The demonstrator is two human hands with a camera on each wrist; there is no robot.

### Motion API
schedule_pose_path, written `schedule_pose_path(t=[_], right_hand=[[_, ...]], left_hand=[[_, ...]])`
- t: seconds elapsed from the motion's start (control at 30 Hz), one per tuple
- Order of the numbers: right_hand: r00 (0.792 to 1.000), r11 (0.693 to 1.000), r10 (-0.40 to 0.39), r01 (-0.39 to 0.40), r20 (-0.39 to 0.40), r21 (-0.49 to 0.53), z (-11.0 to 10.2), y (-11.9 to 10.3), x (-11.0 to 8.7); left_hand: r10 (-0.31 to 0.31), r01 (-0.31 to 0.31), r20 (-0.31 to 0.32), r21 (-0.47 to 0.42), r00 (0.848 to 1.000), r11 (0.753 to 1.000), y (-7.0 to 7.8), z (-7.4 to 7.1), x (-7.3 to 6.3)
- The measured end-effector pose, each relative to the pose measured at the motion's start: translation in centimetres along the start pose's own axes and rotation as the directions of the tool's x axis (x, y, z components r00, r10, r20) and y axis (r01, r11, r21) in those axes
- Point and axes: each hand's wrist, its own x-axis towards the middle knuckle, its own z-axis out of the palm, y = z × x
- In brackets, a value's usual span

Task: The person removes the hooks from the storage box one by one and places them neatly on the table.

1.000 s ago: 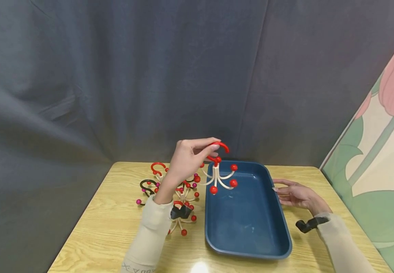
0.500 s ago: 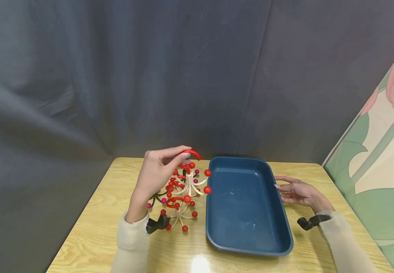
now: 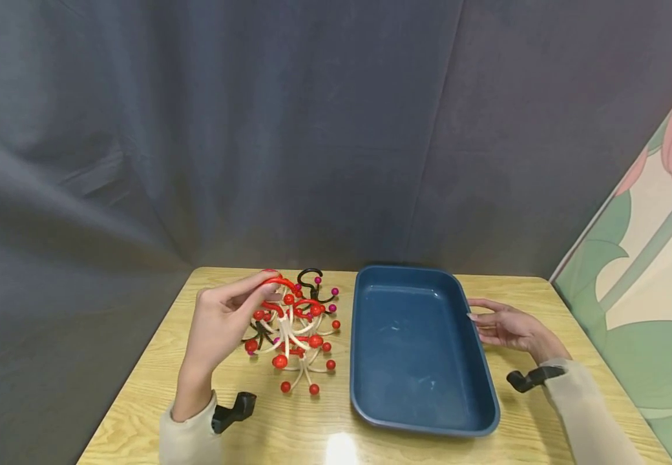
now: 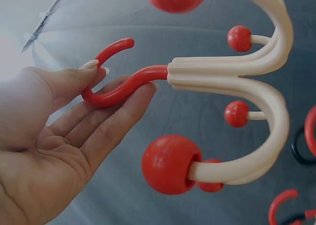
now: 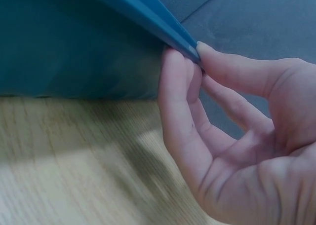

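Note:
My left hand (image 3: pixel 220 329) pinches the red hook of a claw-shaped multi-arm hanger (image 4: pixel 227 72), cream with red ball tips. It hangs over several similar hangers on the table left of the tray, overlapping them in the head view. One cream-and-red hanger (image 3: pixel 305 368) shows in front, and a black hanger (image 3: pixel 315 294) with magenta balls stands behind. My right hand (image 3: pixel 510 330) is at the right side of a deep blue tray (image 3: pixel 423 368); in the right wrist view its thumb and fingers pinch the tray's rim (image 5: pixel 182 42).
The wooden table (image 3: pixel 156 381) carries the tray on the right and the hanger group at centre left. A dark grey curtain (image 3: pixel 313 129) stands behind it. A flower-patterned panel (image 3: pixel 656 290) is at the right. Black camera mounts sit on both wrists.
My left hand has moved left and down with the held hanger, from over the tray's left rim to over the hanger group. My right hand stays at the tray.

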Motion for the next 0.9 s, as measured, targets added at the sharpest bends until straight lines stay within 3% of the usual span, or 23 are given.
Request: schedule_pose_path(t=[0.6,0.9], right_hand=[[0.999,1.000,-0.015,0.014,0.039,0.026,-0.3,0.4,0.0],[1.000,1.000,-0.011,0.011,0.019,0.001,-0.2,0.2,0.0]], left_hand=[[-0.015,0.016,-0.013,0.043,1.000,0.999,-4.4,-3.4,-5.2],[-0.144,0.148,-0.050,0.077,0.988,0.986,-5.8,-3.8,-6.9]])
